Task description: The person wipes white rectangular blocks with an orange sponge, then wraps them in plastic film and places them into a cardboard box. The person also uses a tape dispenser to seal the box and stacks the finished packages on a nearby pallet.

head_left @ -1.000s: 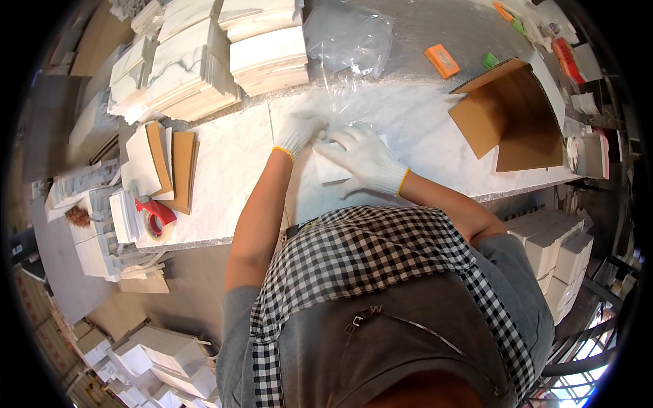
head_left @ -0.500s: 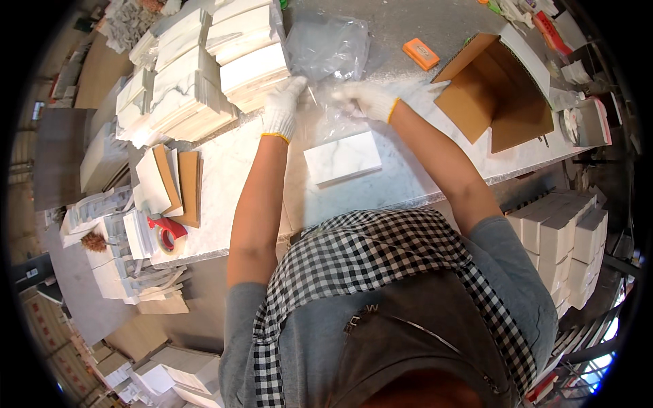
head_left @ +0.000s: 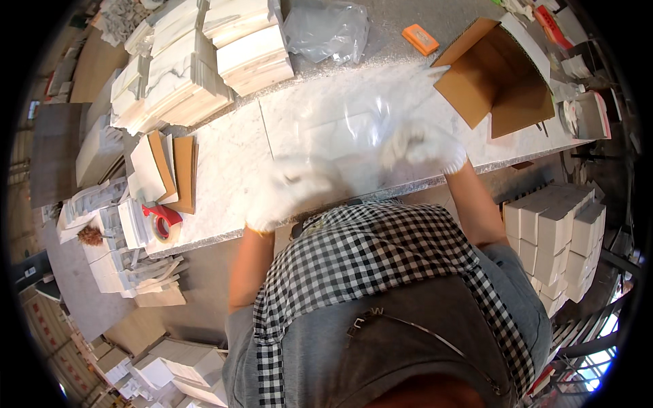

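A clear plastic bag is spread between my two white-gloved hands, over the marble-patterned table. Through the film shows the pale outline of a white marbled tile; whether it lies inside the bag or under it I cannot tell. My left hand, smeared by motion, is closed at the bag's near left side, close to the table's front edge. At the near right side, my right hand has its fingers curled on the plastic.
Stacks of marbled tiles stand at the far left, beside a pile of clear bags. An orange block and an open cardboard box are at the far right. Cardboard pieces and a red tape dispenser sit at the left.
Both hands have come from the far side of the tile toward my body and moved apart. The clear bag now stretches across the tile, which lay uncovered before.
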A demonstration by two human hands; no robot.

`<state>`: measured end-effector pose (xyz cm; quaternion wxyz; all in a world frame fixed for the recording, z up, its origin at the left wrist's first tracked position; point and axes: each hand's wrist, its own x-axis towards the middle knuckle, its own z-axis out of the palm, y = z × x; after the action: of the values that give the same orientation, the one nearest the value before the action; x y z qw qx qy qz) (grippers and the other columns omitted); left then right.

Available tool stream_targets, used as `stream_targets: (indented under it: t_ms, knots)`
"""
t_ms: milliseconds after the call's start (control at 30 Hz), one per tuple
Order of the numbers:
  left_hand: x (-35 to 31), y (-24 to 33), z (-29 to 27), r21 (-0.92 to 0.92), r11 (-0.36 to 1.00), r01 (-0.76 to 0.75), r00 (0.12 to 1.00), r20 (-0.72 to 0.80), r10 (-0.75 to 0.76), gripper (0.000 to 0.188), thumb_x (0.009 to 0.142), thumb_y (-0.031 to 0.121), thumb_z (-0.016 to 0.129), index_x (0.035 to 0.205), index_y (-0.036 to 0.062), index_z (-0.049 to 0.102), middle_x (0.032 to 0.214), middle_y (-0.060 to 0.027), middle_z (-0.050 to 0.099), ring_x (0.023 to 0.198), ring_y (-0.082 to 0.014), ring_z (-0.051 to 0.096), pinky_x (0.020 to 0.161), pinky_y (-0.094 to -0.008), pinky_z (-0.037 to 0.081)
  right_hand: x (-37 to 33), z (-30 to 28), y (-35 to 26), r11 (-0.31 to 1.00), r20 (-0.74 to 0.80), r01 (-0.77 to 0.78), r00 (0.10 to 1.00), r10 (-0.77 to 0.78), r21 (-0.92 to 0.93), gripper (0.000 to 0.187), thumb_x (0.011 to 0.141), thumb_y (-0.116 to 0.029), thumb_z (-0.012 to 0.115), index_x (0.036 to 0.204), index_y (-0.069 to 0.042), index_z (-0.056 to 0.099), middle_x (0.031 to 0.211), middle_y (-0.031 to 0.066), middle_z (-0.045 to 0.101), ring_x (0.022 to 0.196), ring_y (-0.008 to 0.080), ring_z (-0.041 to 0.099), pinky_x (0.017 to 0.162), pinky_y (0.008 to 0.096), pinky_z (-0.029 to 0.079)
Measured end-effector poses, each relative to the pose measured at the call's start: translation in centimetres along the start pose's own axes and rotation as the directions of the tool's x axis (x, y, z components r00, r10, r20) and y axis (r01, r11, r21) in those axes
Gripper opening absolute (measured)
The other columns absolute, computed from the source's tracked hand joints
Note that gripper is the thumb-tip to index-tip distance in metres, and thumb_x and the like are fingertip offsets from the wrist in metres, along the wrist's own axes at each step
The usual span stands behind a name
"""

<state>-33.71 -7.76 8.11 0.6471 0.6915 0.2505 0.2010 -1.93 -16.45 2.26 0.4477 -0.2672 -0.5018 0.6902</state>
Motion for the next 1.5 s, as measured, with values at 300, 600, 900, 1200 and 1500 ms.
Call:
stream_targets:
  t_ms: [300, 600, 900, 1200, 1500]
  knots:
    - [-2.6, -12.3, 3.9, 0.650, 0.750, -0.123, 0.986, 0.167, 0.017, 0.016, 0.087, 0.022, 0.073, 0.099, 0.0117, 0.078, 0.090, -0.0096, 0.075, 0.083, -0.0281, 0.071, 0.077, -0.0383, 0.056, -2.2, 3.5, 6.7, 0.650, -0.174, -0.423, 0.894, 0.413, -0.631, 0.015, 0.089, -0.015, 0.068, 0.098, -0.005, 0.072, 0.093, 0.0101, 0.072, 0.085, 0.0242, 0.067, 0.079, 0.0362, 0.053]
    - [2.3, -5.8, -2.5, 0.530, 0.841, 0.108, 0.966, 0.144, -0.215, 0.037, 0.082, 0.027, 0.078, 0.111, 0.0043, 0.075, 0.097, -0.0141, 0.076, 0.088, -0.0275, 0.071, 0.085, -0.0374, 0.056, -2.0, 6.0, 8.1, 0.325, -0.126, -0.161, 0.984, 0.126, -0.932, 0.012, 0.089, -0.018, 0.066, 0.098, -0.014, 0.074, 0.090, 0.0116, 0.070, 0.094, 0.0342, 0.065, 0.088, 0.0462, 0.050]
    - [17.8, -2.0, -17.0, 0.971, -0.086, 0.222, 0.971, -0.212, 0.107, 0.077, 0.074, 0.041, 0.083, 0.139, 0.0137, 0.055, 0.131, -0.0148, 0.065, 0.120, -0.0370, 0.061, 0.093, -0.0483, 0.052, -2.0, 6.4, 8.0, 0.289, -0.130, -0.152, 0.987, 0.092, -0.945, 0.011, 0.089, -0.018, 0.065, 0.094, -0.016, 0.075, 0.094, 0.0083, 0.072, 0.093, 0.0310, 0.067, 0.084, 0.0450, 0.052]
    - [21.4, -2.9, -19.1, 0.970, -0.135, 0.202, 0.965, -0.220, -0.140, 0.093, 0.063, 0.049, 0.085, 0.140, 0.0071, 0.053, 0.134, -0.0201, 0.059, 0.126, -0.0373, 0.057, 0.103, -0.0494, 0.046, -2.2, 6.3, 8.5, 0.320, -0.219, -0.221, 0.975, 0.043, -0.922, 0.012, 0.088, -0.019, 0.064, 0.092, -0.014, 0.074, 0.093, 0.0076, 0.071, 0.094, 0.0301, 0.066, 0.087, 0.0445, 0.051]
    - [21.5, -3.1, -19.1, 0.963, -0.007, 0.268, 0.941, -0.264, -0.214, 0.090, 0.061, 0.050, 0.087, 0.131, 0.0018, 0.056, 0.134, -0.0217, 0.060, 0.123, -0.0377, 0.060, 0.102, -0.0467, 0.047, -2.8, 6.3, 9.1, 0.370, -0.242, -0.228, 0.970, 0.007, -0.901, 0.015, 0.088, -0.020, 0.063, 0.093, -0.014, 0.075, 0.092, 0.0081, 0.071, 0.094, 0.0300, 0.066, 0.087, 0.0439, 0.051]
